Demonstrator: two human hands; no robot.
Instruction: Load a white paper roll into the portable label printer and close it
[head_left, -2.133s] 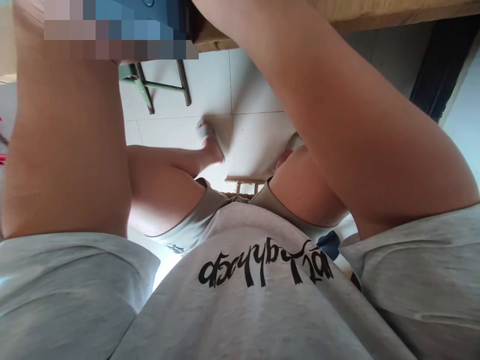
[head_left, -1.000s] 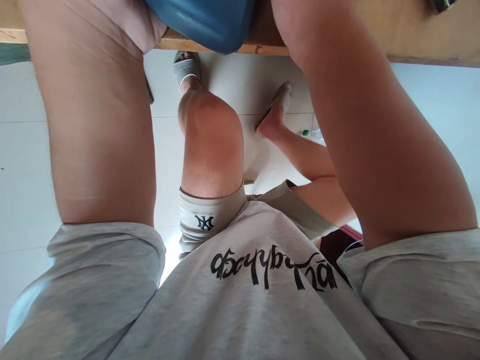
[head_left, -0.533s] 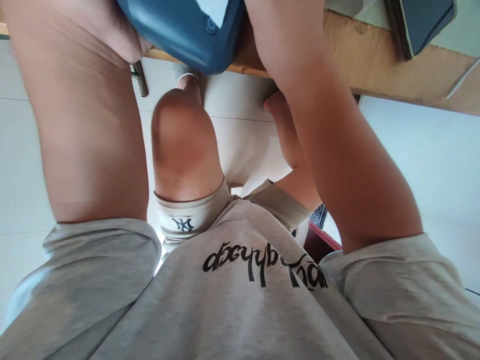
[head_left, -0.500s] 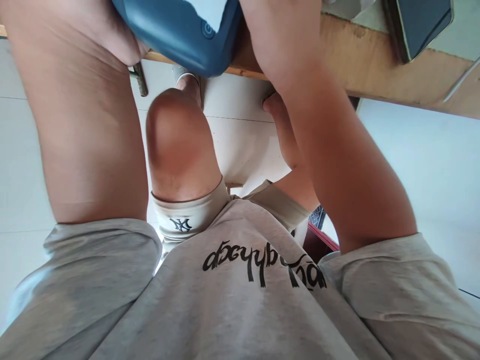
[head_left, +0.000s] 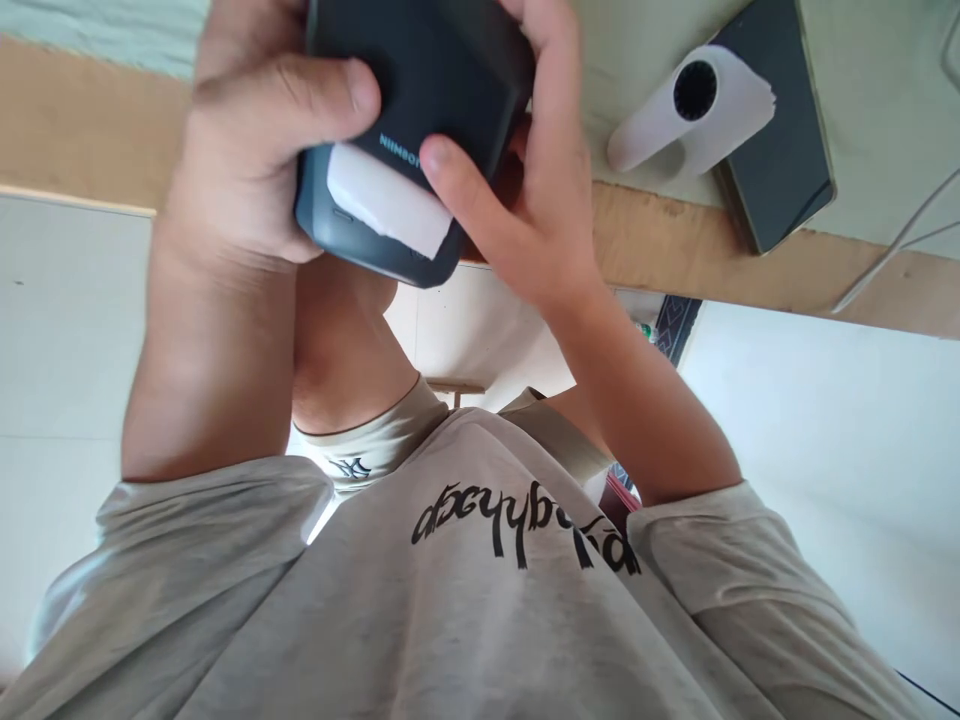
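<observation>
Both my hands hold a dark blue and black label printer above the table edge. Pale blue lettering marks its dark lid, and a strip of white label paper sticks out along the slot on the side towards me. My left hand wraps the printer's left side, thumb lying on the lid. On the opposite side my right hand grips it, with the thumb pressed by the lettering above the paper. The printer's far end is cut off by the top of the picture, and most fingers are hidden beneath it.
To the right, a roll of white paper with a black core has its loose end over a dark phone. A white cable hangs over the table's wooden edge. My legs are under the table.
The printer has turned so its dark lid and lettering show, and both hands on it have come into view. The phone and table edge appear lower, with the paper roll now visible.
</observation>
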